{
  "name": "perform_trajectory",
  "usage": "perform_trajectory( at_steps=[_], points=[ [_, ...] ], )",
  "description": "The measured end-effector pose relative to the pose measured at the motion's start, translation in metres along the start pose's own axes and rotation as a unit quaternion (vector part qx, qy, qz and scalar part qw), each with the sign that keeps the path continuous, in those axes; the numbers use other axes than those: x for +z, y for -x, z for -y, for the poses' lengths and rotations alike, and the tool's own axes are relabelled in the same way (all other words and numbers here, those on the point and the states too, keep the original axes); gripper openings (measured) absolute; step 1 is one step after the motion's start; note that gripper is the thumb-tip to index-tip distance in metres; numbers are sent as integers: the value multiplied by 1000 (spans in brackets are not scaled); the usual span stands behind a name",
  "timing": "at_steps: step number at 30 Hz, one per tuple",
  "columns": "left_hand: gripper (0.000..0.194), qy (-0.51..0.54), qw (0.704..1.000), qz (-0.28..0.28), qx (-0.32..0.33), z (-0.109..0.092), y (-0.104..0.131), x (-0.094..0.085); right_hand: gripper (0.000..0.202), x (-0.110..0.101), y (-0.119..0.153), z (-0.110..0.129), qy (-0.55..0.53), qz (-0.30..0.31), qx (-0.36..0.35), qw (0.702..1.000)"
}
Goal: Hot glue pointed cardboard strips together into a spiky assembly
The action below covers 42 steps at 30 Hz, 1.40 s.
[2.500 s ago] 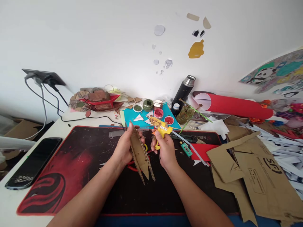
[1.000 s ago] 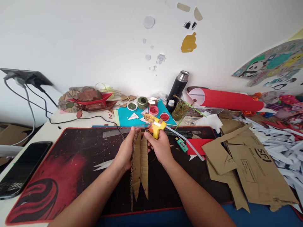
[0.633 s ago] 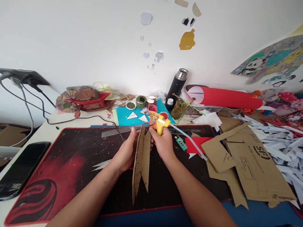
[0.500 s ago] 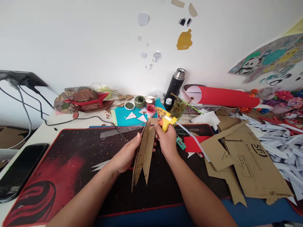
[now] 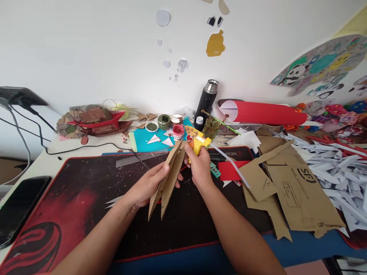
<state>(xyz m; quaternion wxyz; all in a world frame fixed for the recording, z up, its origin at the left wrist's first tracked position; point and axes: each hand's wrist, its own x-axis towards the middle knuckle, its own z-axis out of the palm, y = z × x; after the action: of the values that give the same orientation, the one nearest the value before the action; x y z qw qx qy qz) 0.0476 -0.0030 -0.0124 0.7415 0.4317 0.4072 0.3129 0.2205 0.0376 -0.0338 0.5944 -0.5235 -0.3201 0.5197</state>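
2 hands hold cardboard and glue gun above the red-edged mat.

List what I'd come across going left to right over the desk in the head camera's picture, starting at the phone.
Black phone → left hand holding a cardboard piece → right hand holding a yellow glue gun → red paper → flat cardboard → white paper strips.

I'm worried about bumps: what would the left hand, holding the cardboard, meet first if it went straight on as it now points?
Beyond the cardboard, probably the right hand holding the yellow glue gun, though depth is hard to judge.
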Motion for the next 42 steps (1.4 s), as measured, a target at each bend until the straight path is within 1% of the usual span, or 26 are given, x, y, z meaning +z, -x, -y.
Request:
perform_trajectory(
  at_steps=[2, 5, 9, 12, 15, 18, 20, 24, 29, 31, 33, 35, 37, 40, 42],
  points=[
    [62, -9, 1000, -3, 9, 0, -1, 2, 42, 1, 3, 0, 0, 17, 15, 1000],
    [65, -19, 1000, -19, 4, 2, -1, 3, 45, 4, 9, -3, 21, 39, 21, 999],
    [70, -13, 999, -40, -12, 3, -2, 6, 38, 8, 13, -9, 41, 53, 14, 998],
    [72, 47, 998, -25, -26, 4, -2, 7, 33, 7, 10, -10, 40, 30, 14, 999],
    [77, 108, 992, 6, -65, 5, -1, 6, 31, 4, 5, -6, 22, -5, 8, 1000],
    [80, 134, 984, 46, -106, 5, 0, 5, 31, 2, 0, 0, -2, -40, 10, 999],
    [77, 139, 984, 50, -99, 4, -1, 6, 32, 2, -1, 4, -12, -49, 14, 999],
    [66, 100, 994, 16, -51, 6, -4, 11, 35, 4, 1, 6, -23, -41, 25, 999],
    [63, 41, 998, -23, -51, 8, -4, 16, 36, 5, 2, 7, -21, -45, 31, 998],
    [63, 22, 998, -18, -54, 8, -3, 16, 34, 5, 2, 7, -14, -44, 36, 998],
    [67, 23, 998, 20, -55, 8, -1, 12, 32, 4, 2, 7, -5, -40, 38, 998],
    [74, 49, 996, 64, -46, 7, 1, 7, 31, 3, 3, 7, -2, -34, 31, 999],
    [82, 84, 993, 79, -37, 5, 3, 1, 30, 3, 5, 7, -1, -24, 20, 1000],
    [89, 117, 990, 56, -58, 2, 3, -6, 31, 5, 9, 4, 6, 18, 30, 999],
    [88, 121, 990, 17, -65, -1, 2, -6, 32, 7, 13, 2, 16, 55, 42, 997]
  ],
)
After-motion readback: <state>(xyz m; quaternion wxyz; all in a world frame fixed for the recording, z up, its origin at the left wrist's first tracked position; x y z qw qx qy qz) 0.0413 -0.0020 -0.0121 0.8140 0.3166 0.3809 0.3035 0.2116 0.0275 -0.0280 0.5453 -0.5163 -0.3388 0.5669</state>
